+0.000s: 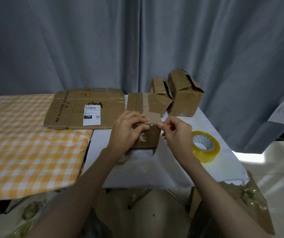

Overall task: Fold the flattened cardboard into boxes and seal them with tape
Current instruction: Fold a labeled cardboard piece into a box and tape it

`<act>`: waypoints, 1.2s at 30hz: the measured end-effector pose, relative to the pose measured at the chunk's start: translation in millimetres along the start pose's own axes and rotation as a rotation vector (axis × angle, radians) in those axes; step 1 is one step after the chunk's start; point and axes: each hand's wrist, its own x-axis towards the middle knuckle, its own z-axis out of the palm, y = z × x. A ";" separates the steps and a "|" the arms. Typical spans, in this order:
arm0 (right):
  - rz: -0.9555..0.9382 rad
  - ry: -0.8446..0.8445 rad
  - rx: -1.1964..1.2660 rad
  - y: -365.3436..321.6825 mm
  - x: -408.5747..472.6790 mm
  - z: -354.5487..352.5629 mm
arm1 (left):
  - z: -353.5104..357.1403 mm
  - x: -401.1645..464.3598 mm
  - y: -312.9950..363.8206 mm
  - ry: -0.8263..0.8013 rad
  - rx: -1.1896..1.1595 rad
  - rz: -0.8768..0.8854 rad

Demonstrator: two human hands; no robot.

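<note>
Flattened cardboard [84, 109] is lying at the back of the counter [148, 170], just left of the box [144, 109] being sealed. Both hands are working at that box's near top edge — the left hand [126, 129] is gripping the corner, fingers curled over it, while the right hand [175, 131] is pinching a clear tape strip [152, 124]. Tape roll [204, 146] is sitting just right of the right hand.

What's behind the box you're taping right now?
Behind the box stand two folded cardboard boxes, leaning together before the grey curtain. The near box hides the lower part of the left one; their insides cannot be seen.
</note>
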 end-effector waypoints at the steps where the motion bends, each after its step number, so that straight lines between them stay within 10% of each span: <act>1: -0.040 -0.018 -0.039 0.9 1.4 -0.9 | -0.5 0.9 0.1 0.004 0.005 0.002; 13: -0.411 -0.017 -0.176 20.0 8.3 -3.7 | 2.8 9.7 9.5 -0.063 0.145 0.105; 24: -0.421 -0.086 -0.094 15.1 9.2 -1.1 | 19.6 131.6 -14.4 -0.728 0.526 -0.261; 36: -0.289 -0.110 0.094 17.4 8.6 -4.3 | 26.1 120.6 -23.4 -0.431 0.292 -0.295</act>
